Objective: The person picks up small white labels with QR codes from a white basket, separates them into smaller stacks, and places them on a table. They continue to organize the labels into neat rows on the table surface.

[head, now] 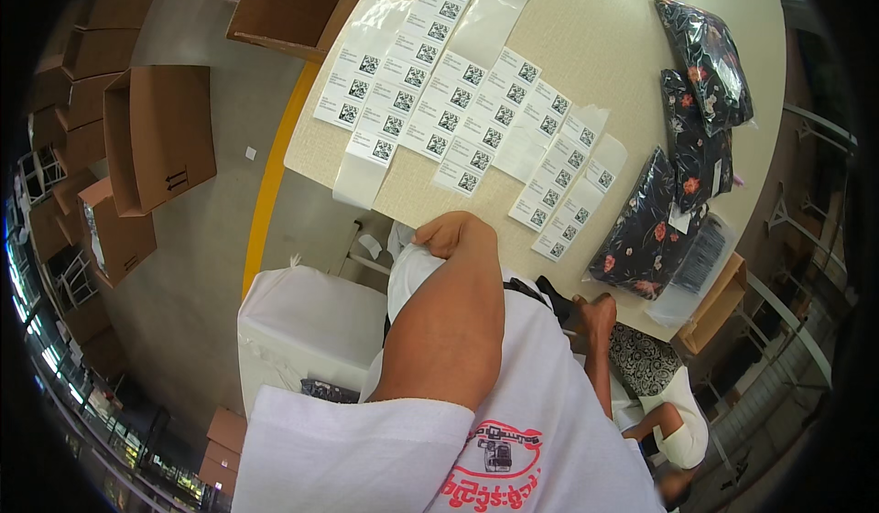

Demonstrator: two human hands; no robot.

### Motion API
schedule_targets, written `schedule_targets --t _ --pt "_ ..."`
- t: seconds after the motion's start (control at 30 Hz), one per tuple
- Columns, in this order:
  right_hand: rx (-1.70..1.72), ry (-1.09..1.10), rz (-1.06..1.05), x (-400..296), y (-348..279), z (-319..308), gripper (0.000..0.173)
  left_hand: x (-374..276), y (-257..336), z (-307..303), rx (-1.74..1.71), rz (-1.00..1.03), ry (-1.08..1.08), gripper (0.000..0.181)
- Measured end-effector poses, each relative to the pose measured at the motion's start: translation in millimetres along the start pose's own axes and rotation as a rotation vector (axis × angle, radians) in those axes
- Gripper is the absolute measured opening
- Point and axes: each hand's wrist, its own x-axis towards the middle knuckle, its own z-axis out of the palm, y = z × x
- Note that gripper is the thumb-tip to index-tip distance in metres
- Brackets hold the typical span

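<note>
My left hand (pixel 448 233) is curled at the front of my white shirt, by the near table edge. Its fingers are partly hidden, so I cannot tell whether it holds anything. Low on the right, my right hand (pixel 596 312) is at my waist against a black item (pixel 557 298), possibly part of a belt or pouch; its grip is unclear. Before me on the table (pixel 590 39) lie several strips of printed code labels (pixel 446 107), partly overlapping, some with bare backing. To their right are black floral garments in clear plastic bags (pixel 707 66), (pixel 638 231).
An open cardboard box (pixel 295 4) adjoins the table's far left edge. More cardboard boxes (pixel 168 135) stand on the floor at left, beyond a yellow floor line (pixel 270 190). A white wrapped bundle (pixel 309 307) is beside me. At lower right is another person (pixel 683 424).
</note>
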Motion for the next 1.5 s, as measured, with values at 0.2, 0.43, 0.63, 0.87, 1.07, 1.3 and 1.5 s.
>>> schedule_targets --t 0.2,0.43,0.63,0.87,1.07,1.3,1.5 --pt "0.012 -0.013 0.007 -1.4 -3.2 -3.5 0.062 7.1 9.9 9.0 0.011 -0.006 -0.003 0.037" --pt "0.014 -0.002 0.008 -1.5 -5.4 -5.0 0.061 0.1 3.9 5.6 0.019 -0.006 -0.005 0.037" --pt "0.035 0.007 0.021 -5.0 -7.9 -6.2 0.059 3.2 -15.7 -11.7 0.031 0.024 -0.001 0.036" --pt "0.014 0.028 0.016 -6.5 -5.5 -3.0 0.059 26.9 23.4 43.9 0.051 0.028 0.006 0.036" --pt "0.026 0.006 0.008 -2.4 -6.0 -3.7 0.059 22.4 29.9 46.1 0.058 0.017 0.001 0.036" --pt "0.033 0.014 0.009 -2.8 -2.3 0.1 0.060 12.6 16.5 29.4 0.072 0.013 0.005 0.036" --pt "0.036 0.003 0.014 -3.1 -8.2 -7.5 0.059 11.8 15.6 31.3 0.080 0.012 -0.001 0.036"
